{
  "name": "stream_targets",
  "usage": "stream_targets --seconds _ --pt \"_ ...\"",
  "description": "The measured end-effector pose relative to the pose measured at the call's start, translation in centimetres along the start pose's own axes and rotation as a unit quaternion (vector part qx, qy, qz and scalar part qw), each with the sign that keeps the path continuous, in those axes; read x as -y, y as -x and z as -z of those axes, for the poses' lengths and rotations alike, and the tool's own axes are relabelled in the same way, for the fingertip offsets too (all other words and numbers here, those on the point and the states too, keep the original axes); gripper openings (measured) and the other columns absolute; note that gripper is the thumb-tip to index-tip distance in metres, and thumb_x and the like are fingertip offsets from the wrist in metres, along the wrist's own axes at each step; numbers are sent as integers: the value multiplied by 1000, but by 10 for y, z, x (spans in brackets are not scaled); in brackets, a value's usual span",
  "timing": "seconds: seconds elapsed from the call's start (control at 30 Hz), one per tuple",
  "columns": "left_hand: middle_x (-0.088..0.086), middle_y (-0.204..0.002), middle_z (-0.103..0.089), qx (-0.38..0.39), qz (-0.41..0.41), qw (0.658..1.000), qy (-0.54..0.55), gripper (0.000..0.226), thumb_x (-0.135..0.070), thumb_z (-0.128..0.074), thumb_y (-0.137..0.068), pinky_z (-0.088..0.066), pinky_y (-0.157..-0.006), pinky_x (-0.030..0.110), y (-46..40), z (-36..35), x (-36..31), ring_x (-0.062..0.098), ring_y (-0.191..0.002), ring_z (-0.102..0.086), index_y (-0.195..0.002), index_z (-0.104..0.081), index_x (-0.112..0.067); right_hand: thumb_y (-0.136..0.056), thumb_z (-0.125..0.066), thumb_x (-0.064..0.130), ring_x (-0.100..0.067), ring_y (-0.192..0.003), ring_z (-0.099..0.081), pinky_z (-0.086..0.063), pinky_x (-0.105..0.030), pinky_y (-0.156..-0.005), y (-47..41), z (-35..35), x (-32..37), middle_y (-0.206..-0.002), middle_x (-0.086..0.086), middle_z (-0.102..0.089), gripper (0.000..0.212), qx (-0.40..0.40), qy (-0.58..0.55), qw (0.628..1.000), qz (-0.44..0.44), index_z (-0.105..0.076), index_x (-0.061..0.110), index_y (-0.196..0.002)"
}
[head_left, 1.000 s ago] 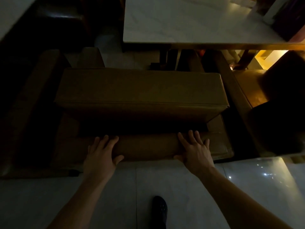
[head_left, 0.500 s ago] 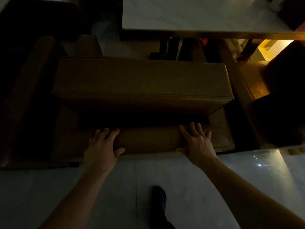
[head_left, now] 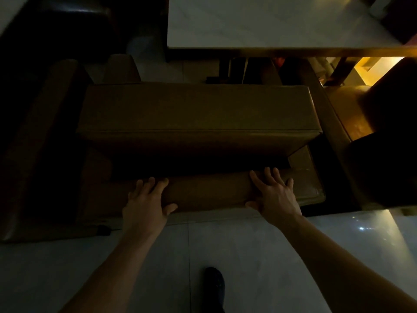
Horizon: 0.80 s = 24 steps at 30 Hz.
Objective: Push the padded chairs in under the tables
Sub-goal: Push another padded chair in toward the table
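A brown padded chair (head_left: 196, 109) fills the middle of the dim view, seen from behind and above, its thick backrest top facing me. Beyond it stands a pale marble-topped table (head_left: 270, 21), whose near edge lies just past the chair's front. My left hand (head_left: 144, 204) lies flat on the lower rear padding of the chair, fingers spread. My right hand (head_left: 274, 195) presses the same padded ledge further right, fingers apart and thumb on its near edge. Neither hand wraps around anything.
Another brown padded chair (head_left: 33, 143) stands close on the left, and a third chair (head_left: 352, 114) on the right, lit amber. A dark seat (head_left: 67, 16) is at far left. Glossy pale floor tiles (head_left: 248, 256) lie under me, with my dark shoe (head_left: 214, 285).
The chair and my hands have shifted slightly forward toward the table. Both palms stay planted on the rear padding in the same spots.
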<state>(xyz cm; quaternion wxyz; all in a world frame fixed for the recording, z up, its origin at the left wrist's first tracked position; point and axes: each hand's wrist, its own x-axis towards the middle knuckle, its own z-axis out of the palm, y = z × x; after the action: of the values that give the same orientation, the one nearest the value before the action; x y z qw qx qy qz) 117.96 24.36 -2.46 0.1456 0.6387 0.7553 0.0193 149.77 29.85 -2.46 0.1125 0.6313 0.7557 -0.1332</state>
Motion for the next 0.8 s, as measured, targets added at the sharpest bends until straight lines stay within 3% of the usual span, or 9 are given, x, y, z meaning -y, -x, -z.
stream_targets --seconds 0.8 --pt "2 -154 -36 5 2 1000 -4 71 -55 -66 -83 -39 -104 57 35 0 7 34 -143 -25 -145 -37 -35 -88 -54 63 -39 -150 9 -7 -69 -116 37 -7 11 -165 -15 4 93 17 -10 1000 -1 2 34 -156"
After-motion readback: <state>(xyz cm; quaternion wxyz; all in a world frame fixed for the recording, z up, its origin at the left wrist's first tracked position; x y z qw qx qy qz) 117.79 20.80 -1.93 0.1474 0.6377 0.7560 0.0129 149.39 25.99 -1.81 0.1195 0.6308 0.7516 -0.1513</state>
